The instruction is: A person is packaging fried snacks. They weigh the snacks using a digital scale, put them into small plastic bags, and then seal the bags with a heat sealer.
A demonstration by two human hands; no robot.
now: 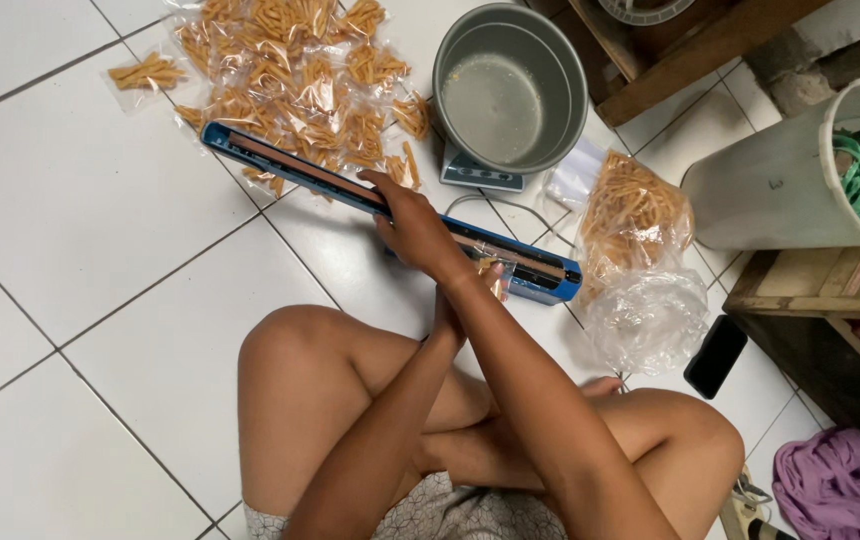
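Right hand (415, 225) pressing flat on blue sealer bar (350, 185), running far-left to near-right; left hand (450, 310) mostly hidden beneath, pinching small snack bag (495, 280) at bar's right end, grip unclear

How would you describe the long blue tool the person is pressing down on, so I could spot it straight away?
Start at the grey metal pot standing on the white tiled floor. Just in front of it lies a long, narrow blue bar sealer, running slantwise past a heap of small clear bags of orange snack sticks. It is the only blue, straight-edged thing there, and the right hand presses on its middle.
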